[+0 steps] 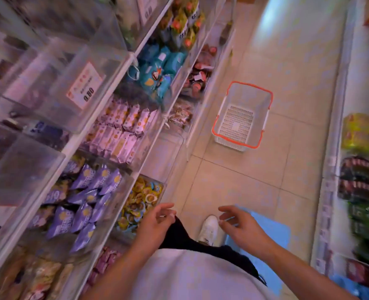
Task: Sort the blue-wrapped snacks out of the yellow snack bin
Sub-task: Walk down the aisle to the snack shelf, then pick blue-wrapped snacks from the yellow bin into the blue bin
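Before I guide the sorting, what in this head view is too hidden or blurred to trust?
- Yellow snack bin: the left hand covers its near end, so the count of blue-wrapped snacks is unclear.
- Price card: small print is blurred.
- Right-side shelf goods: motion blur hides their labels.
- Lowest bins: hidden behind the left forearm and cut off by the frame's bottom edge.
- Basket: looks empty.

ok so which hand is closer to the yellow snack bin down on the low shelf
Left. The left hand hovers just right of the yellow snack bin, almost at its edge, holding nothing. The right hand is farther right, over the floor beyond the white shoe.
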